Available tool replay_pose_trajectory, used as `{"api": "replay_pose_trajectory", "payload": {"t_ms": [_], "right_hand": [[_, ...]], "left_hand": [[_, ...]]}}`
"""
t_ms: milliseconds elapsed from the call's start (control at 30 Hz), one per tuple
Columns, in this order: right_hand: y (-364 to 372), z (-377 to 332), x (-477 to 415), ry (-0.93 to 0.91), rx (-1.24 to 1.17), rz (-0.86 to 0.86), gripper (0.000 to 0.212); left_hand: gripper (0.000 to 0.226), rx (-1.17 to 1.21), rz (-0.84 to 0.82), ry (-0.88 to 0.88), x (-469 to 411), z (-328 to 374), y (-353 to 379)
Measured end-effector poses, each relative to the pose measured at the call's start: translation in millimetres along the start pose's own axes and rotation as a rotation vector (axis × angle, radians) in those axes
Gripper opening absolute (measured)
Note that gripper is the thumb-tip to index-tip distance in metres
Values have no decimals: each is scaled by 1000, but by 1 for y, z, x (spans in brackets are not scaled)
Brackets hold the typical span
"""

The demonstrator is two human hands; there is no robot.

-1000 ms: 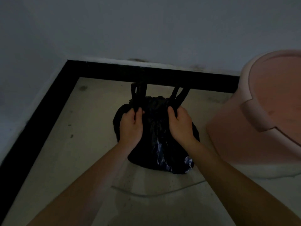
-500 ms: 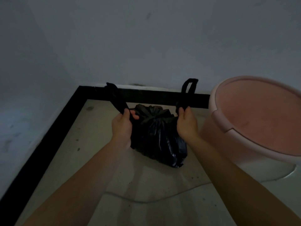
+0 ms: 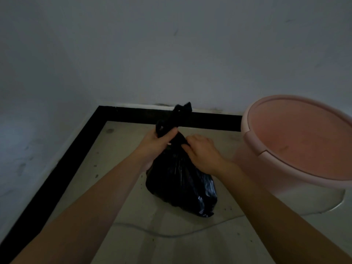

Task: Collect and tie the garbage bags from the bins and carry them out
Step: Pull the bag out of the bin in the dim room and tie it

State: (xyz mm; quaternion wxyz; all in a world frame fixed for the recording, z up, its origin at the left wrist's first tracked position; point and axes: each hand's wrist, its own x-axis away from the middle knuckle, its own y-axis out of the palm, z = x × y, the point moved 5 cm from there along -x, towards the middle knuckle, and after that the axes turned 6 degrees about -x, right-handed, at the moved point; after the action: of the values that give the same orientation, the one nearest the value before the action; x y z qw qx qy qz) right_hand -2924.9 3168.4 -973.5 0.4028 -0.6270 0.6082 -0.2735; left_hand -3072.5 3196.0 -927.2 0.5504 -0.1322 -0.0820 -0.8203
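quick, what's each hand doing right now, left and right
Left hand: closed around the gathered handles of the black garbage bag.
Right hand: closed, fingers pinching the bag's neck just below the left hand.

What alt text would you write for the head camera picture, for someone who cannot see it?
Two bare hands work at the neck of a black garbage bag on a pale floor in a dim corner: the left hand grips the bunched handles upright, the right hand pinches the neck beside it. A pink bin with its lid on stands to the right.
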Motion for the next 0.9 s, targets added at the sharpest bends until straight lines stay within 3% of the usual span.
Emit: {"api": "replay_pose_trajectory", "payload": {"t_ms": [133,267,467,600,667,767,900], "right_hand": [[4,11,13,149,-217,-33,64],[5,23,22,218,-242,51,33],[9,10,21,288,-440,49,37],[13,10,16,310,-405,113,23],[11,12,14,345,-485,171,21],[8,9,10,258,-413,86,26],[5,-2,5,85,-182,-113,30]], "left_hand": [[24,185,135,-60,-11,-12,-12],[22,260,101,-118,-18,-25,-23],[27,245,19,-130,-15,-30,-22],[7,119,-144,-30,-10,-26,-21],[42,37,-177,-56,-10,-30,-23],[65,-83,-232,-96,-8,-35,-23],[48,-229,-359,-60,-5,-34,-20]]}}
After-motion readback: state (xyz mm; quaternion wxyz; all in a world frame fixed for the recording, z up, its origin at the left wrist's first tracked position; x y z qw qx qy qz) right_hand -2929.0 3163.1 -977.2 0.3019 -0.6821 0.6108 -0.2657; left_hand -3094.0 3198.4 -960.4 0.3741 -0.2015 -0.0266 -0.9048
